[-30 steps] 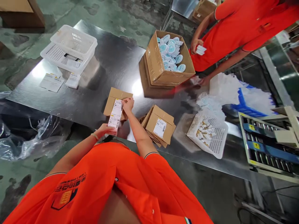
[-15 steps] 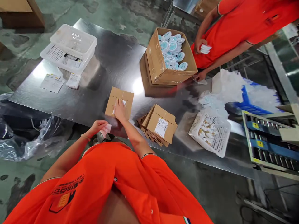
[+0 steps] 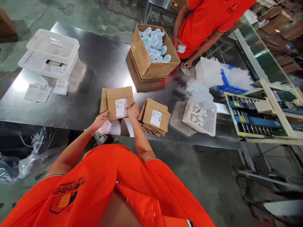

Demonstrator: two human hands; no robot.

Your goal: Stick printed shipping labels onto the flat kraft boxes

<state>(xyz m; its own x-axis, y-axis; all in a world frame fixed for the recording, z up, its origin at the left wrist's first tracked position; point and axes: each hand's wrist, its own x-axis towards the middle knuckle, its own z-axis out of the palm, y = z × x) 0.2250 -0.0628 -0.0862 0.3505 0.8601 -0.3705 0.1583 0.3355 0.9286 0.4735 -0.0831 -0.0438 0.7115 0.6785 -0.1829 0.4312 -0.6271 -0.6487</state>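
Note:
A flat cardboard piece [image 3: 110,107] with a white label [image 3: 121,107] lies near the front edge of the metal table. My left hand [image 3: 100,120] is closed at its lower left corner, with a pinkish-white sheet [image 3: 104,127] hanging beneath the fingers. My right hand [image 3: 133,111] grips the right edge of the same cardboard, fingers closed. Just right of that hand is a stack of flat cardboard [image 3: 161,111], its top piece bearing a label [image 3: 156,118].
An open carton [image 3: 155,70] of white-and-blue discs stands behind. White baskets are at the left [image 3: 72,58] and right [image 3: 211,121]. Paper labels [image 3: 38,92] lie at the left. Across the table, a person in red [image 3: 203,25] holds white pieces.
The view has shifted, and the table things appear further left. My right hand has moved from the cardboard's label to its right edge. My left hand has come up to its left corner.

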